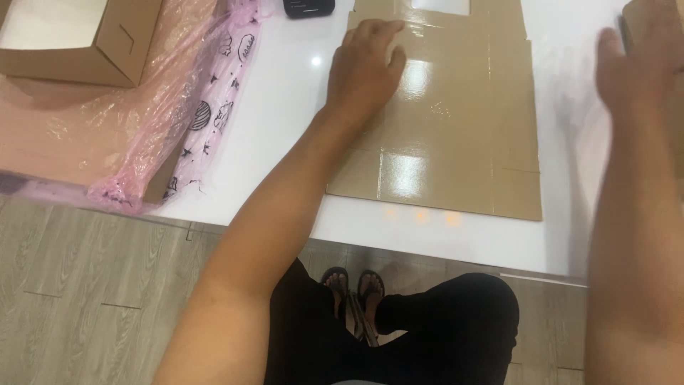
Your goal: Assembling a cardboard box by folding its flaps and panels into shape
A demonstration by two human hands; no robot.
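Observation:
A flat, unfolded brown cardboard box blank with a glossy face and crease lines lies on the white table. My left hand rests palm down on its left part, fingers spread and holding nothing. At the right edge of the view, my right hand is blurred, fingers extended, beside another brown cardboard piece. Whether it touches that piece is not clear.
A folded brown box with a white inside stands at top left on a stack of brown sheets in pink printed plastic wrap. A small dark device lies at the table's far edge. Below are wood-look floor and my legs.

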